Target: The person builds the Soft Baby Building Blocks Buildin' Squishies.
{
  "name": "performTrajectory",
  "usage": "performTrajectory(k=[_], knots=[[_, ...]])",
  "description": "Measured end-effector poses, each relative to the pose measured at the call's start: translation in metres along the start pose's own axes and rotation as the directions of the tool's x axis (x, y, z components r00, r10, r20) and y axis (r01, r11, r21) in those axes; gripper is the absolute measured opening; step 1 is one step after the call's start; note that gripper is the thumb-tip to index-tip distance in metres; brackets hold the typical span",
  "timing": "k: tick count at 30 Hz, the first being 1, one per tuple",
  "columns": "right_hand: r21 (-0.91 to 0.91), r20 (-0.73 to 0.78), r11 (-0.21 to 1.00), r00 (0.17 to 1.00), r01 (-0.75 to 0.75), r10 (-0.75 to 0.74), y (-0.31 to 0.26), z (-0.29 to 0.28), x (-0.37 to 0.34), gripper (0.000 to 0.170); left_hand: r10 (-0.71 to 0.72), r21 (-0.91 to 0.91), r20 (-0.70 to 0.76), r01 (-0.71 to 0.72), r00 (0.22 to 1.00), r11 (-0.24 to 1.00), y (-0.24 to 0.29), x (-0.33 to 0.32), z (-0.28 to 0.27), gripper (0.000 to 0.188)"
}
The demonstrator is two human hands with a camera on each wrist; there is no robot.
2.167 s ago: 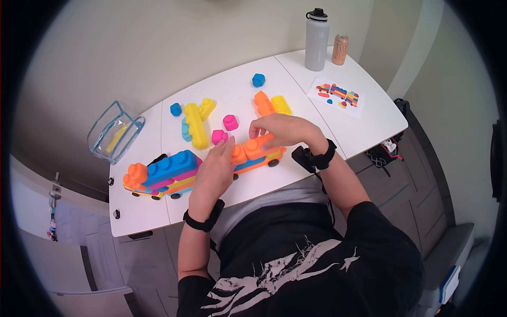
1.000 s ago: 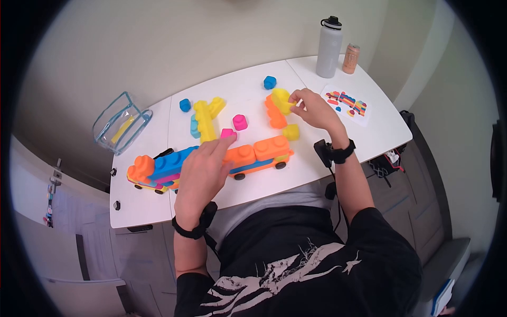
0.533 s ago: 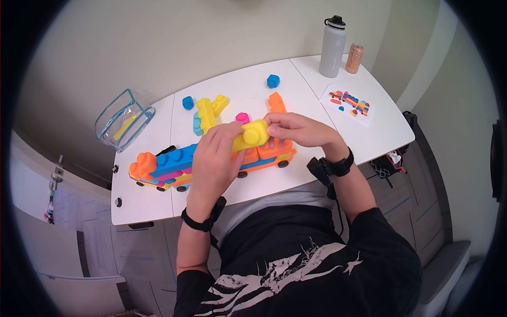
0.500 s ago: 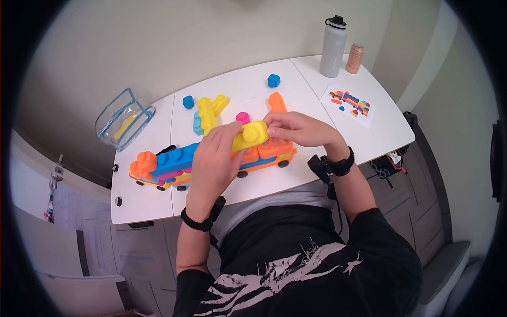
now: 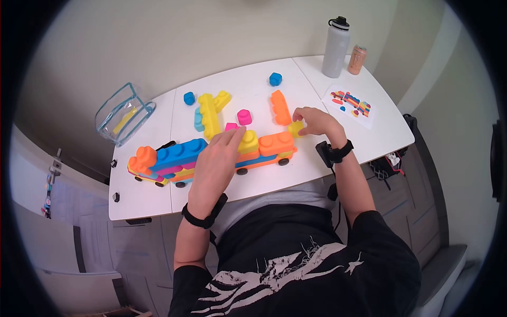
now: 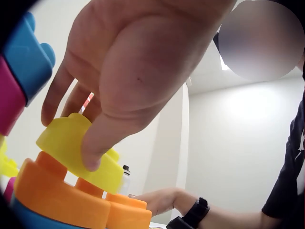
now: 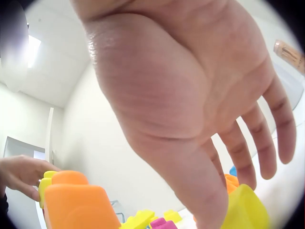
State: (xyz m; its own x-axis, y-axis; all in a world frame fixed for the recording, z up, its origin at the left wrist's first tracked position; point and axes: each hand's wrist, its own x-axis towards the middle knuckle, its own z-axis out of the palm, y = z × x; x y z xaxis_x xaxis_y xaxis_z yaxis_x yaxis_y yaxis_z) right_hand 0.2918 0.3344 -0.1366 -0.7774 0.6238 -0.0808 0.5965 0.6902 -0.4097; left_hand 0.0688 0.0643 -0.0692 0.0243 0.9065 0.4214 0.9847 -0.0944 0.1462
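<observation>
My left hand (image 5: 215, 164) pinches a yellow building block (image 6: 66, 143) between thumb and fingers. In the left wrist view that block sits tilted over the studs of the orange blocks (image 6: 62, 191) on a wheeled toy car. To the right, my right hand (image 5: 318, 122) has its thumb and fingertips around a smaller yellow block (image 7: 245, 210) on the table, just past the car's end. The front of the toy train, stacked with a long blue block (image 5: 182, 153) and an orange block (image 5: 145, 157), stands left of my left hand, which partly hides the car.
Behind the train lie pink blocks (image 5: 244, 117), a long yellow block (image 5: 209, 116), an orange block (image 5: 281, 108) and blue blocks (image 5: 275, 79). A clear bag (image 5: 124, 116) stands left; a bottle (image 5: 336, 50), a can (image 5: 357, 59) and a picture sheet (image 5: 348, 103) are at the right.
The right hand picked up a larger yellow block, brought it over the car to the left hand, then moved right to the small yellow block. The left hand now holds the larger one alone.
</observation>
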Motion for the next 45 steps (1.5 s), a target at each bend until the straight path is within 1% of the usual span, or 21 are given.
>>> performTrajectory(k=[3,6,12,14,16,18,20,22,23,25,26,28,31,32,33,34,35,37,41,43,45], knots=[[0.007,-0.004,1.0,1.0,-0.016,0.016,0.006,0.01,0.007,0.053,0.019,-0.006,0.015,-0.019,1.0,1.0,-0.005,0.002,0.004,0.059],[-0.004,-0.028,0.999,0.999,-0.032,0.032,0.004,0.014,0.005,0.059,-0.002,-0.085,0.085,0.009,0.996,0.996,-0.01,0.004,0.008,0.059],[-0.016,-0.037,0.993,0.993,-0.116,0.115,0.0,0.017,0.005,0.062,-0.002,-0.038,0.103,0.006,0.995,0.999,-0.008,0.005,0.006,0.058],[-0.005,-0.048,0.992,0.991,-0.124,0.124,-0.006,0.011,0.0,0.062,-0.067,-0.027,0.156,0.072,0.985,0.997,-0.003,0.004,0.003,0.054],[-0.022,-0.11,0.999,0.994,-0.029,0.026,-0.012,-0.002,-0.012,0.061,-0.059,-0.022,0.163,0.063,0.985,0.998,-0.004,0.003,0.002,0.054],[0.028,-0.114,0.999,0.993,-0.02,0.023,-0.027,-0.022,-0.026,0.06,-0.054,-0.014,0.164,0.057,0.985,0.998,-0.008,0.001,0.004,0.055],[0.081,-0.119,0.997,0.993,-0.013,0.022,-0.04,-0.038,-0.037,0.06,0.002,0.005,0.126,-0.003,0.992,1.0,-0.014,-0.001,0.01,0.061],[0.198,-0.185,0.97,0.977,0.139,-0.103,-0.049,-0.047,-0.047,0.057,0.015,0.009,0.127,-0.016,0.992,1.0,-0.014,-0.001,0.009,0.061],[0.199,-0.186,0.97,0.977,0.14,-0.103,-0.055,-0.051,-0.053,0.057,0.025,0.014,0.128,-0.027,0.991,1.0,-0.013,-0.001,0.008,0.062],[0.334,-0.205,0.873,0.931,0.355,-0.301,-0.067,-0.055,-0.058,0.05,0.059,-0.003,0.117,-0.059,0.991,0.998,-0.008,0.0,-0.001,0.058],[0.339,-0.201,0.867,0.929,0.364,-0.312,-0.07,-0.053,-0.056,0.05,0.094,-0.024,0.105,-0.092,0.99,0.995,-0.006,-0.001,-0.005,0.055],[0.442,-0.191,0.803,0.917,0.399,-0.351,-0.074,-0.05,-0.053,0.05,0.085,-0.02,0.112,-0.083,0.99,0.996,-0.008,-0.003,-0.01,0.058],[0.505,-0.149,0.771,0.919,0.388,-0.365,-0.081,-0.038,-0.047,0.048,0.061,-0.025,0.144,-0.058,0.988,0.998,-0.005,-0.005,-0.016,0.059],[0.507,-0.147,0.769,0.919,0.389,-0.367,-0.084,-0.034,-0.044,0.048,0.036,-0.024,0.169,-0.032,0.985,0.999,-0.004,-0.005,-0.018,0.058],[0.496,-0.172,0.747,0.893,0.443,-0.415,-0.088,-0.03,-0.041,0.049,0.032,-0.023,0.171,-0.029,0.985,0.999,-0.004,-0.006,-0.019,0.058],[0.483,-0.196,0.723,0.865,0.495,-0.461,-0.09,-0.027,-0.039,0.05,0.042,-0.024,0.155,-0.038,0.987,0.999,-0.004,-0.007,-0.019,0.059],[0.484,-0.194,0.721,0.864,0.496,-0.464,-0.092,-0.026,-0.038,0.05,0.051,-0.027,0.138,-0.048,0.989,0.998,-0.004,-0.007,-0.019,0.059],[0.387,-0.111,0.773,0.857,0.503,-0.503,-0.095,-0.026,-0.037,0.044,0.046,-0.027,0.131,-0.043,0.99,0.999,-0.004,-0.008,-0.018,0.059],[0.332,-0.134,0.804,0.868,0.493,-0.477,-0.102,-0.025,-0.039,0.046,0.037,-0.031,0.108,-0.033,0.993,0.999,-0.003,-0.011,-0.015,0.059],[0.217,-0.167,0.852,0.878,0.476,-0.449,-0.105,-0.025,-0.041,0.047,0.042,-0.02,0.091,-0.04,0.995,0.999,-0.003,-0.011,-0.015,0.058],[0.194,-0.179,0.854,0.874,0.482,-0.452,-0.106,-0.024,-0.041,0.046,0.049,-0.01,0.075,-0.048,0.996,0.999,-0.003,-0.012,-0.014,0.057]])
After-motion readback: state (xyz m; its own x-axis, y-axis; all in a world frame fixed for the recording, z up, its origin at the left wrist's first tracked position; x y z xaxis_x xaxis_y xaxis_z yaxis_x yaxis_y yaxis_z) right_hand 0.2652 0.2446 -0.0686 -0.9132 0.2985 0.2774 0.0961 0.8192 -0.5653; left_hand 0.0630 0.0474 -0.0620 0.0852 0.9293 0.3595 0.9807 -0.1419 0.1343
